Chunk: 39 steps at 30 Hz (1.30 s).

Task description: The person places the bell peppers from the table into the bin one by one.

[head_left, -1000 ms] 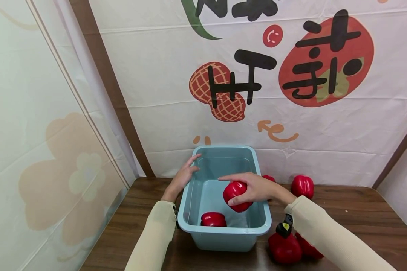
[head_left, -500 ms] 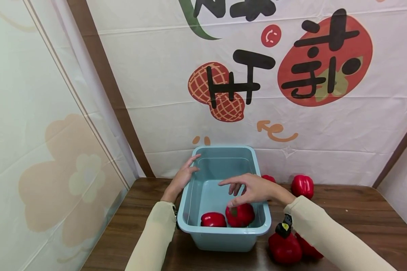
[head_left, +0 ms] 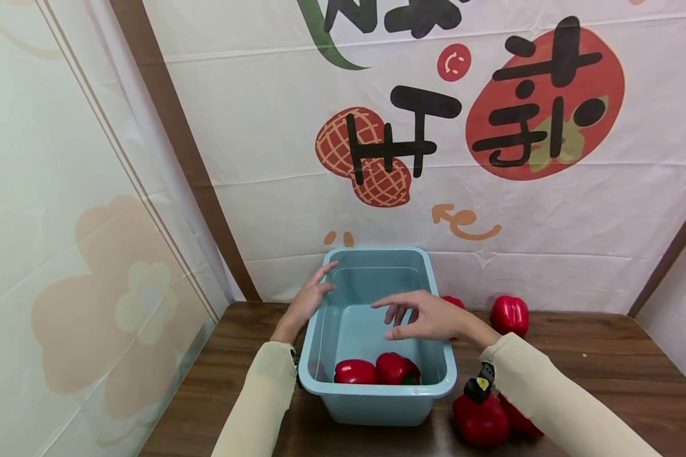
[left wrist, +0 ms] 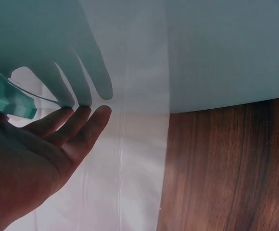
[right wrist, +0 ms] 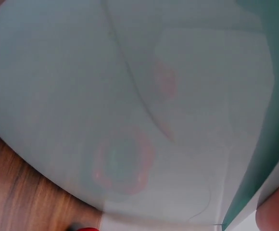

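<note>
Head view: right grip (head_left: 420, 315), fingers loose, holding nothing, over blue bin (head_left: 377, 406); two red peppers (head_left: 356, 372) in the bin below it. Left grip (head_left: 307, 300) touches bin wall, fingers extended. Brown wood-grain worktop (head_left: 594, 368) beneath; white printed sheet (head_left: 286, 190) behind both grips; more peppers (head_left: 510, 315) right of right grip.

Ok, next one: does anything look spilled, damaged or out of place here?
Nothing stands out. The blue tub stands upright, with two red peppers at its near end. The other red peppers rest on the wooden table, and I see no spill or obvious damage.
</note>
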Tool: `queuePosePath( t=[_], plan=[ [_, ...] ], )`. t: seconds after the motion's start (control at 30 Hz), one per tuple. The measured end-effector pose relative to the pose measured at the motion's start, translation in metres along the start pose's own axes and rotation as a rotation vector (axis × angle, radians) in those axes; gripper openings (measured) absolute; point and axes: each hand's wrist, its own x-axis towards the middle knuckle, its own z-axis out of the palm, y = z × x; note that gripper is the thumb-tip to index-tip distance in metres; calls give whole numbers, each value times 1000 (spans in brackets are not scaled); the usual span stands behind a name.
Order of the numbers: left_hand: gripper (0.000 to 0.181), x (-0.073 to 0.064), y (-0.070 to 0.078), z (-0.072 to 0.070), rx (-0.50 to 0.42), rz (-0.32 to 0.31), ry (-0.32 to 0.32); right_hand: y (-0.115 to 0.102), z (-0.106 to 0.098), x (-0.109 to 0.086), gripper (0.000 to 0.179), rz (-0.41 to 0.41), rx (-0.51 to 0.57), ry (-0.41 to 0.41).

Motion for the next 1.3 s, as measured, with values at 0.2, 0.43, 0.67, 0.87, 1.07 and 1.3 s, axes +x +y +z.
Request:
queuePosePath(
  t=[0.2, 0.43, 0.67, 0.87, 1.07, 1.3],
  plan=[
    [56, -1, 2, -1, 6, 0, -15, -2, -3, -2, 49, 2, 51, 43],
    [56, 0, 0, 0, 7, -3, 1, -6, -11, -11, 47, 11, 63, 109],
    [57, 1, 0, -1, 3, -10, -14, -7, -29, -32, 48, 0, 29, 221],
    [60, -14, 24, -2, 7, -34, -50, -5, -46, -55, 48, -33, 40, 275],
    [59, -21, 32, -1, 13, -30, -50, 1, -52, -79, 50, -52, 35, 293],
    [59, -21, 31, -2, 6, -31, -53, 9, -52, -98, 49, -30, 10, 294]
  ],
)
